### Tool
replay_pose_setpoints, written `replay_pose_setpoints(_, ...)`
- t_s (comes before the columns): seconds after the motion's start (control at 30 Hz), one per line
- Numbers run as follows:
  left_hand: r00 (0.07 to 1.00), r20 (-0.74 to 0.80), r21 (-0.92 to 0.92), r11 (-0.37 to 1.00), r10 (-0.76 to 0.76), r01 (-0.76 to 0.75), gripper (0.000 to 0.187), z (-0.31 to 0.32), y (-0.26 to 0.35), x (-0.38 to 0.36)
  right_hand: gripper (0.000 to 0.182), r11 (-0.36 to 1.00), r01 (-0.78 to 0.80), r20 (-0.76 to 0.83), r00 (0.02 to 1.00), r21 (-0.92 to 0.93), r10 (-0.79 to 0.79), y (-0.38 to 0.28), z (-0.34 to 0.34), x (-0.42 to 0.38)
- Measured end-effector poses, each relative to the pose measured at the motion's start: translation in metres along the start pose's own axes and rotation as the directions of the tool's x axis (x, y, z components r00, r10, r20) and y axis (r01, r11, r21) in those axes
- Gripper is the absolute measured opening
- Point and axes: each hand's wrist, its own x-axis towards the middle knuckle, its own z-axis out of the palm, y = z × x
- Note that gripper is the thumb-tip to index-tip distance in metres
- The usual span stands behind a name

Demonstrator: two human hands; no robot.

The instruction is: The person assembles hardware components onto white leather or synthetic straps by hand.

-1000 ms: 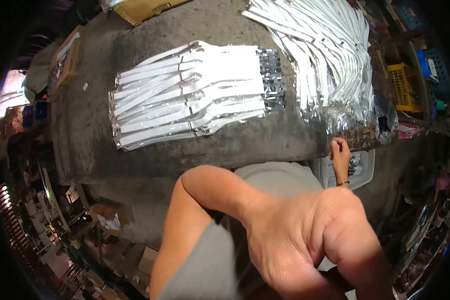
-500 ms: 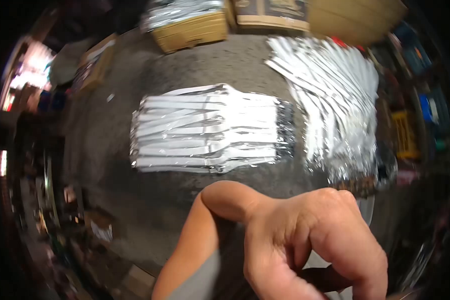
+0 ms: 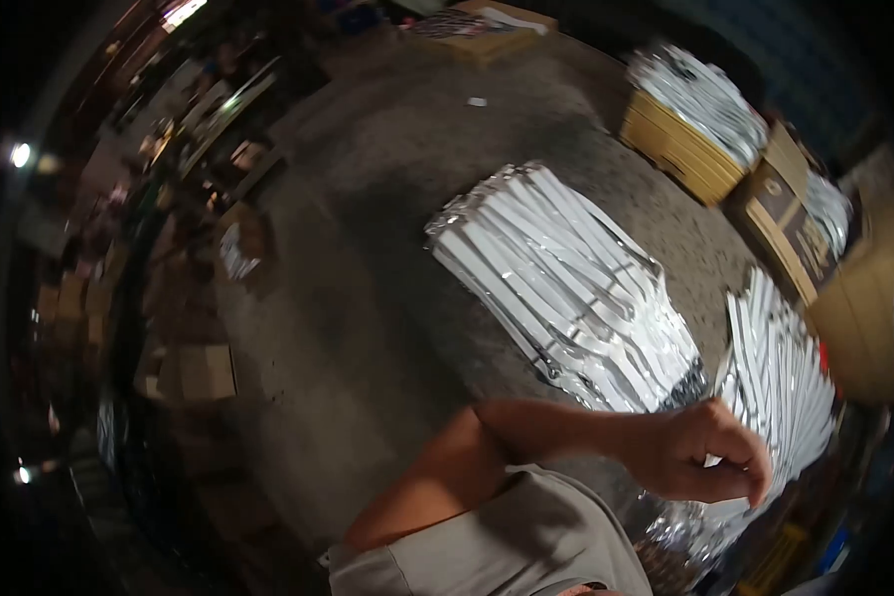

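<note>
My left hand [image 3: 703, 455] is raised at the lower right, its fingers curled in and a small gap between thumb and fingers. Nothing shows in it. Behind and above it, long white strips in clear wrapping [image 3: 556, 273] lie side by side in a flat bundle on the floor, aslant. A second, fanned pile of white strips [image 3: 780, 372] is at the right, partly hidden by the hand. My right hand is outside the view.
A yellow-brown box [image 3: 680, 149] heaped with silvery wrapped items stands at the upper right, beside a printed carton [image 3: 785, 223]. Another box [image 3: 482, 38] is at the top. An open carton [image 3: 197, 372] and clutter line the left side of the grey floor [image 3: 338, 328].
The view has turned and tilted, so the bundle now lies aslant and further right. My left hand looks smaller, farther from the camera, and more of my shirt shows.
</note>
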Motion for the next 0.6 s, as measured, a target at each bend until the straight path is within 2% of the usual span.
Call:
replay_pose_setpoints(0.07, 0.993, 0.046, 0.076, 0.992, -0.106, 0.103, 0.016, -0.010, -0.021, -0.026, 0.031, 0.999, 0.040, 0.053, 0.998, -0.031, -0.038, -0.005, 0.015, 0.008)
replay_pose_setpoints(0.1, 0.967, -0.008, 0.068, 0.964, -0.255, 0.255, 0.017, -0.012, -0.025, -0.040, 0.031, 0.997, 0.054, 0.077, 0.996, -0.047, -0.051, -0.008, 0.022, 0.011)
replay_pose_setpoints(0.17, 0.839, -0.104, 0.020, 0.843, -0.533, 0.538, 0.019, -0.014, -0.032, -0.067, 0.031, 0.995, 0.075, 0.116, 0.991, -0.062, -0.068, -0.009, 0.029, 0.016)
replay_pose_setpoints(0.27, 0.717, -0.309, 0.182, 0.701, -0.625, 0.690, 0.020, -0.016, -0.059, -0.114, 0.032, 0.992, 0.090, 0.148, 0.986, -0.088, -0.077, -0.007, 0.034, 0.025)
replay_pose_setpoints(0.37, 0.623, -0.358, 0.172, 0.607, -0.695, 0.776, 0.021, -0.007, -0.093, -0.158, 0.033, 0.990, 0.080, 0.160, 0.985, -0.113, -0.062, -0.003, 0.032, 0.027)
replay_pose_setpoints(0.47, 0.732, -0.333, 0.031, 0.769, -0.595, 0.639, 0.023, 0.000, -0.078, -0.129, 0.033, 0.988, 0.067, 0.169, 0.985, -0.136, -0.044, 0.000, 0.030, 0.026)
replay_pose_setpoints(0.5, 0.828, -0.323, -0.087, 0.886, -0.458, 0.456, 0.026, -0.002, -0.064, -0.109, 0.033, 0.987, 0.063, 0.172, 0.984, -0.149, -0.037, 0.001, 0.031, 0.024)
replay_pose_setpoints(0.53, 0.914, -0.287, -0.029, 0.957, -0.285, 0.289, 0.029, -0.010, -0.051, -0.092, 0.033, 0.986, 0.060, 0.179, 0.983, -0.153, -0.032, 0.001, 0.030, 0.022)
replay_pose_setpoints(0.57, 0.954, -0.297, -0.093, 0.994, 0.035, -0.065, 0.034, -0.014, -0.026, -0.061, 0.034, 0.985, 0.059, 0.183, 0.983, -0.162, -0.028, 0.001, 0.031, 0.020)
replay_pose_setpoints(0.6, 0.902, -0.238, 0.003, 0.929, 0.361, -0.371, 0.043, -0.020, -0.008, -0.040, 0.034, 0.984, 0.053, 0.189, 0.982, -0.168, -0.021, 0.001, 0.031, 0.018)
